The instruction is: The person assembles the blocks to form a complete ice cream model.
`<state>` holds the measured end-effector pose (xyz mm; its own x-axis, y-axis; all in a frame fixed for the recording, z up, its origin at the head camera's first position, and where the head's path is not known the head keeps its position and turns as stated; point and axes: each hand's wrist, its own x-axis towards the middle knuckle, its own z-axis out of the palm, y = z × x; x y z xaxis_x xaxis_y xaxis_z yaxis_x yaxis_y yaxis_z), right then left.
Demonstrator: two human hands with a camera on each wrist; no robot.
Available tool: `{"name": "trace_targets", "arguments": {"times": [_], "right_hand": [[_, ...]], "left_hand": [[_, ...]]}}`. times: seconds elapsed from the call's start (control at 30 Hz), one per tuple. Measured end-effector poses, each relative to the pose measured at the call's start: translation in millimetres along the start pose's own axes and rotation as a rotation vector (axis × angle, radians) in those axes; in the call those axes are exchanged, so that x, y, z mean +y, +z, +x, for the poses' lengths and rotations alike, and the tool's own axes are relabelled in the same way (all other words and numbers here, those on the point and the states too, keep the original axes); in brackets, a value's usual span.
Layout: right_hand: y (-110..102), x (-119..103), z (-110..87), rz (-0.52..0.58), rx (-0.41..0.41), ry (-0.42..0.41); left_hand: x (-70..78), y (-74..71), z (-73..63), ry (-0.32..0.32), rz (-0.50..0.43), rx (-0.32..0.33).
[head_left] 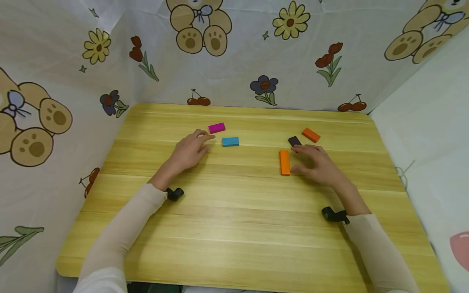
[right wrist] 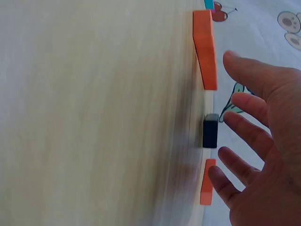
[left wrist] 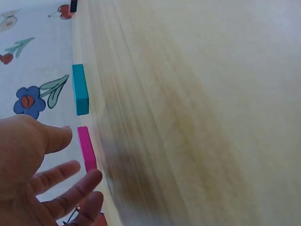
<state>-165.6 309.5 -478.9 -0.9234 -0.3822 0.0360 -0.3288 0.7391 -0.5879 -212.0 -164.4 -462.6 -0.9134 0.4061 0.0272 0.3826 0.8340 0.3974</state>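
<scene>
My left hand (head_left: 189,149) hovers near a magenta block (head_left: 217,127), fingers spread and holding nothing. A blue block (head_left: 230,141) lies just right of its fingertips; both blocks show in the left wrist view, the blue one (left wrist: 80,89) beyond the thumb. On the right side, my right hand (head_left: 316,163) is held with loosely bent fingers and nothing in its grasp. An orange block (head_left: 284,162) lies left of its thumb. By the fingertips is a black block (head_left: 294,141), partly covered in the head view. Farther back lies a second orange block (head_left: 311,135).
The blocks lie on a light wooden table (head_left: 234,228) with rounded corners. Behind and beside it hangs a white cloth (head_left: 234,77) printed with bears and flowers. A small black camera (head_left: 175,194) is worn on the left wrist, another camera (head_left: 334,214) on the right.
</scene>
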Motion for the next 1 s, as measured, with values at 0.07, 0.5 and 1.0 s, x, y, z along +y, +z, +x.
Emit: {"name": "trace_targets", "arguments": {"times": [0.07, 0.5, 1.0], "right_hand": [[2.8, -2.9, 0.5, -0.018, -0.02, -0.023], [10.3, -18.1, -1.2, -0.1, -0.036, -0.038], [13.1, -19.6, -3.0, -0.149, -0.04, -0.001]], "left_hand": [[4.3, -0.7, 3.3, 0.028, -0.009, 0.005], [15.4, 4.5, 27.9, 0.018, -0.097, 0.023], [17.2, 11.7, 44.3, 0.061, -0.012, -0.011]]}}
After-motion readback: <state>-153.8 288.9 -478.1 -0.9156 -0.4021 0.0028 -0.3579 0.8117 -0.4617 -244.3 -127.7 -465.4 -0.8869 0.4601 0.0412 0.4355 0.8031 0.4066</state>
